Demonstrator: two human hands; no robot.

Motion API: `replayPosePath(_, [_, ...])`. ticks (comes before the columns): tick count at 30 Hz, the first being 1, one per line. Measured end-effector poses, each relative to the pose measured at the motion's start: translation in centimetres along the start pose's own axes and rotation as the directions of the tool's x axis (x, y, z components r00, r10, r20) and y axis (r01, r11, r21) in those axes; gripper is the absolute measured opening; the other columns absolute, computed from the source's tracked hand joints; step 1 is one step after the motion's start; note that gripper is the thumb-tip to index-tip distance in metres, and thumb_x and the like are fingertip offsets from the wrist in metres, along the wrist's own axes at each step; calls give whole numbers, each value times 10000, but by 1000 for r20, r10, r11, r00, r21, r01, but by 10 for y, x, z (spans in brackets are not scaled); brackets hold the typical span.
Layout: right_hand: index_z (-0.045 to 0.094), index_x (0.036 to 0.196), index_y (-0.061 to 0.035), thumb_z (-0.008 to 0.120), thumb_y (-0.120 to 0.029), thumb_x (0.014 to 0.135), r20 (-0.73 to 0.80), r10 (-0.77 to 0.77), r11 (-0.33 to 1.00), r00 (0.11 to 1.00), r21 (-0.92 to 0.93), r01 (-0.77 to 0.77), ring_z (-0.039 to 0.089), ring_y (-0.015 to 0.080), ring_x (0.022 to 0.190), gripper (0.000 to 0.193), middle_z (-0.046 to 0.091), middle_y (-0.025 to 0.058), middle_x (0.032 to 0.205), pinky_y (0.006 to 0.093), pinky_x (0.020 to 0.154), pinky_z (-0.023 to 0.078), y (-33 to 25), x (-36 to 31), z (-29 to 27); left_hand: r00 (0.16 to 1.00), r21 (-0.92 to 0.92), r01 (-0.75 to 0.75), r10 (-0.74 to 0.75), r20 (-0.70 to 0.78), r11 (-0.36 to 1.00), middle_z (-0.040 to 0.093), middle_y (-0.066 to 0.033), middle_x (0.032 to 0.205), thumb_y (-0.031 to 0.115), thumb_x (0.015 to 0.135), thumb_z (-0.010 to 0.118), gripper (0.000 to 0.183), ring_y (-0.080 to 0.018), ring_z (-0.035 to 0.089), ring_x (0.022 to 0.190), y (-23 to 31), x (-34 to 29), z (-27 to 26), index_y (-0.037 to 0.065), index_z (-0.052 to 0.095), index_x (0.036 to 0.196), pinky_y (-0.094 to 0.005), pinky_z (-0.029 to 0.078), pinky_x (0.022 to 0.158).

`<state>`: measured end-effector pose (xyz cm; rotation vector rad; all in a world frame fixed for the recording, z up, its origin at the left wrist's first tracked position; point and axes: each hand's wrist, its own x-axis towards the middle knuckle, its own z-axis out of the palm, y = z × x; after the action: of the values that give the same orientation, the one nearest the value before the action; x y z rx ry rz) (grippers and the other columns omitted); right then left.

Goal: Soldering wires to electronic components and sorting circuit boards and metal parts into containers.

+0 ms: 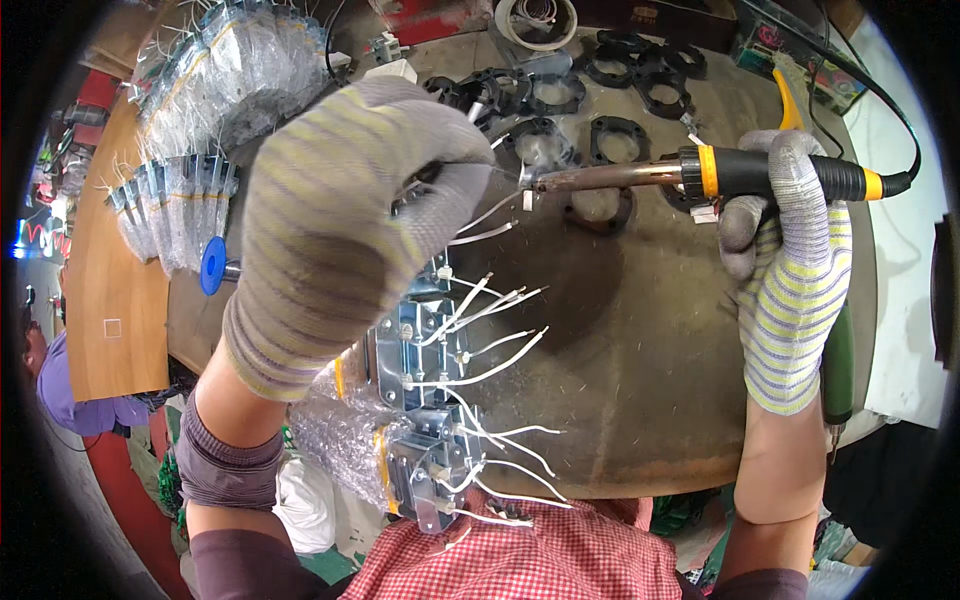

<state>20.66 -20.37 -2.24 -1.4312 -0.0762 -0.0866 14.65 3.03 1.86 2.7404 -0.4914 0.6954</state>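
My right hand (790, 240), in a striped knit glove, grips a soldering iron (735, 172) with a black and yellow handle. Its shaft points left. At its tip is a small shiny metal piece (528, 178), with a wisp of smoke nearby. My left hand (350, 210), gloved alike, is closed just left of the tip. A white wire end (475, 112) pokes out from its fingers; the rest of what it holds is hidden. Below it lie metal plate parts (402, 360) with white wires (500, 375), partly in bubble wrap (345, 440).
Black ring-shaped parts (615, 140) lie at the back, near a roll of tape (536, 20). More bubble-wrapped metal parts (215, 80) fill the far left, with a blue spool (212, 265) closer in. A green tool (838, 360) sits beside my right forearm. Red checked cloth (520, 560) covers my lap.
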Motion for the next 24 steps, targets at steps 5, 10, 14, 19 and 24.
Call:
replayPosePath(5, [589, 1076, -30, 585, -384, 947, -59, 3, 998, 998, -69, -7, 359, 43, 423, 377, 446, -29, 553, 188, 409, 252, -12, -3, 3, 972, 0, 146, -143, -189, 989, 633, -57, 805, -62, 764, 643, 99, -110, 593, 753, 4, -14, -19, 15, 653, 826, -239, 469, 659])
replayPosePath(10, [587, 1056, -21, 532, -380, 977, -70, -84, 986, 994, 135, 93, 317, 41, 396, 371, 402, -42, 528, 192, 386, 241, -26, -9, -18, 929, -358, 190, -285, -237, 914, 660, -69, 891, -62, 782, 667, 123, -163, 611, 834, 24, -46, -28, 26, 649, 867, -279, 481, 784])
replayPosePath(14, [553, 1003, -16, 486, -403, 995, -7, -277, 943, 961, 193, 273, 361, 49, 339, 392, 419, -36, 477, 175, 339, 307, -21, -15, -24, 974, -145, 87, -115, -196, 986, 664, -56, 864, -22, 745, 736, 156, -175, 619, 830, 27, -45, -35, 41, 662, 867, -301, 489, 761])
replayPosePath(19, [540, 980, -28, 502, -408, 986, -23, -295, 954, 955, 47, 296, 372, 43, 351, 382, 422, -30, 496, 159, 355, 312, -27, -20, -17, 971, -124, 149, -169, -169, 981, 661, -56, 795, 0, 709, 760, 181, -186, 633, 729, 33, -48, -28, 49, 673, 860, -285, 497, 656])
replayPosePath(24, [541, 1031, -25, 521, -393, 983, -23, -251, 963, 968, 97, 252, 284, 43, 351, 372, 365, -41, 479, 185, 395, 281, -31, -23, -15, 976, -66, 148, -157, -154, 987, 658, -60, 780, -2, 711, 749, 163, -177, 640, 679, 32, -46, -25, 47, 679, 850, -273, 498, 615])
